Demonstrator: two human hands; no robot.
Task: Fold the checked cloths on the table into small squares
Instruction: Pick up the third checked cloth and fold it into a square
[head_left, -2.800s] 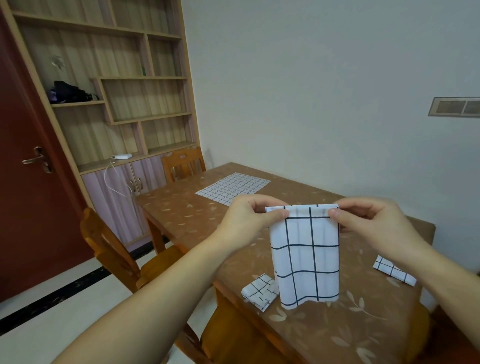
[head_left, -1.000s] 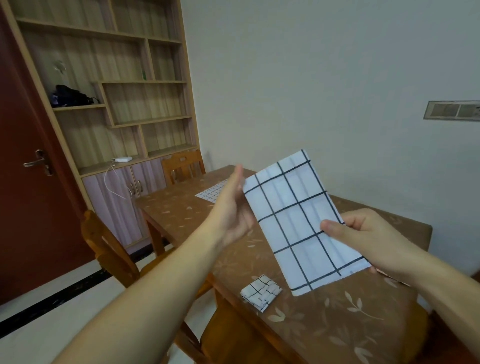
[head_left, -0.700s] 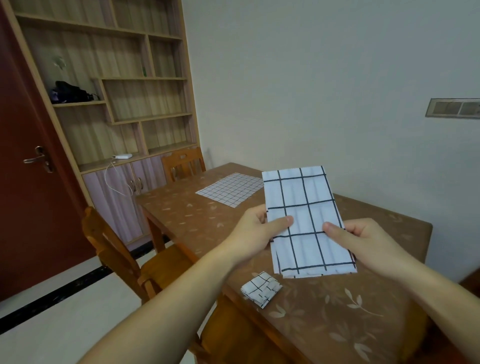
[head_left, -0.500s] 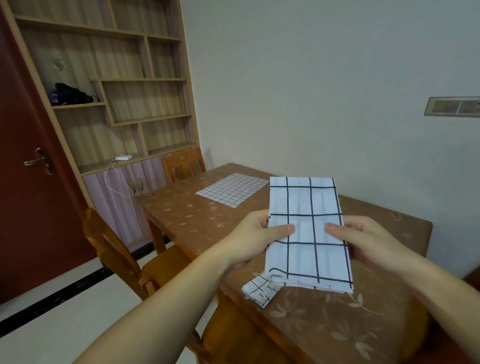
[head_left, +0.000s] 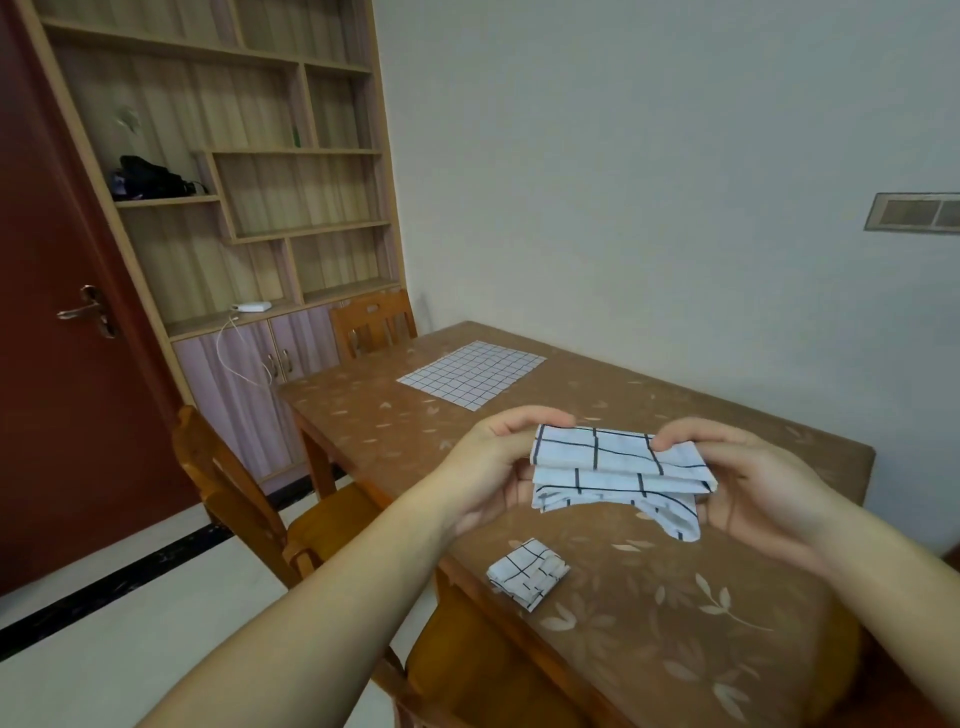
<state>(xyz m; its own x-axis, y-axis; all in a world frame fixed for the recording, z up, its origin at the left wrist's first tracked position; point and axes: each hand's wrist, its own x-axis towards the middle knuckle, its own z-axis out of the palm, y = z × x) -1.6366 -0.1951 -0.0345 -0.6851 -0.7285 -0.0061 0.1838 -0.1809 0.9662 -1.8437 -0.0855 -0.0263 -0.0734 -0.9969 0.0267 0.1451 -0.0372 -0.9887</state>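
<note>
Left grip (head_left: 491, 475) and right grip (head_left: 753, 483) pinching half-folded checked cloth (head_left: 618, 467); edges best aligned between grips before creasing.

The cloth (head_left: 618, 475) held above the table is thin, soft woven fabric, matt white with black grid lines, limp where a corner droops. The small folded cloth (head_left: 527, 571) near the table edge and the flat cloth (head_left: 471, 375) at the far end look like the same matt fabric. The table (head_left: 675, 613) is covered by a smooth, slightly glossy brown sheet printed with pale leaves. The chairs (head_left: 234, 499) are varnished orange wood with a soft sheen. The shelf unit (head_left: 260, 156) on the left is pale matt wood grain, and the door handle (head_left: 85, 310) is metal.
</note>
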